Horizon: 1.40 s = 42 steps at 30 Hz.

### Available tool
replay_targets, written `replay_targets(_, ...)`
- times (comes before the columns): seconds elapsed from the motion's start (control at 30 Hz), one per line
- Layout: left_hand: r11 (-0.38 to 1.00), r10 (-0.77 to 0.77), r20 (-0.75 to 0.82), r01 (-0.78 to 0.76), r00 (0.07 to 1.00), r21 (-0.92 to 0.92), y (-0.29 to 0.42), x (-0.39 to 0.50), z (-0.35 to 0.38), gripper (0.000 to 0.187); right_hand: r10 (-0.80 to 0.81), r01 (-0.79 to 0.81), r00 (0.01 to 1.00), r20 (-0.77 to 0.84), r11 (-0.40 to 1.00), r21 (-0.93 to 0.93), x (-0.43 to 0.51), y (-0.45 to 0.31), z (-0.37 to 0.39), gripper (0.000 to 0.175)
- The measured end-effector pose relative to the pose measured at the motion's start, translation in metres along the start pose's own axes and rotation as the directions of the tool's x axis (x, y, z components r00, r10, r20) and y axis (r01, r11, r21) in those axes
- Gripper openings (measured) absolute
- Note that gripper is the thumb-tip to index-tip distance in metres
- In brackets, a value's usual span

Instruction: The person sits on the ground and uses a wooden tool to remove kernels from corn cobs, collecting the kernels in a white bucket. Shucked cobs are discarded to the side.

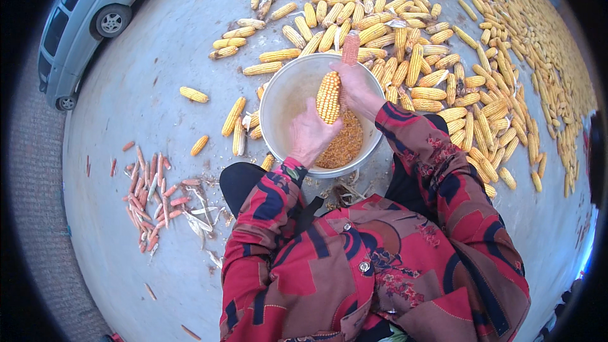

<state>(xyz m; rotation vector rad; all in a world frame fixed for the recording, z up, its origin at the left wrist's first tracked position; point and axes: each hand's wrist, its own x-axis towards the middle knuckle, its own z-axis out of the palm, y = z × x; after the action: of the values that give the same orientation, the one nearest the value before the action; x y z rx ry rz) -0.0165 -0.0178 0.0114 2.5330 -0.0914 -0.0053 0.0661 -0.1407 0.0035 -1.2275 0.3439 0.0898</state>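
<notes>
Over a round pale plastic bucket (280, 118), my left hand (311, 133) grips an ear of yellow corn (328, 97). A gap in its kernel rows cannot be made out from here. My right hand (356, 83) is closed around a bare reddish corn cob (350, 48), whose upper end sticks out past the bucket's far rim. The two hands are close together, with the right one against the side of the ear. Loose corn kernels (344, 145) cover part of the bucket's bottom. The bucket stands between my knees.
Many ears of corn (427, 92) lie beyond and right of the bucket, joining a large spread (532, 33) farther right. Stripped cobs (147, 194) are heaped at the left, beside dry husks (199, 221). A silver car (85, 14) stands at the upper left on the concrete ground (142, 104).
</notes>
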Motion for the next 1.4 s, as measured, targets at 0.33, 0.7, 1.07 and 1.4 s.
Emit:
replay_targets(0.33,0.988,0.054,-0.067,-0.044,0.996,0.150,0.000,-0.001,-0.003,0.050,0.066,-0.068,0.988,0.139,0.998,0.011,-0.006,-0.010,0.004,0.021)
replay_targets(0.7,0.981,0.020,-0.076,-0.005,0.997,0.193,0.001,0.000,0.003,0.050,0.067,-0.074,0.981,0.182,0.997,0.031,0.002,0.003,0.002,0.019)
replay_targets(1.07,0.997,-0.045,-0.017,0.046,0.999,0.063,-0.005,-0.005,-0.008,0.049,0.004,0.014,0.988,0.156,0.994,-0.113,-0.013,-0.003,0.007,0.019)
replay_targets(1.4,0.998,-0.013,-0.027,0.015,1.000,0.064,0.001,-0.011,0.004,0.048,-0.185,0.189,0.982,0.039,0.958,-0.217,0.003,0.013,-0.005,0.019)
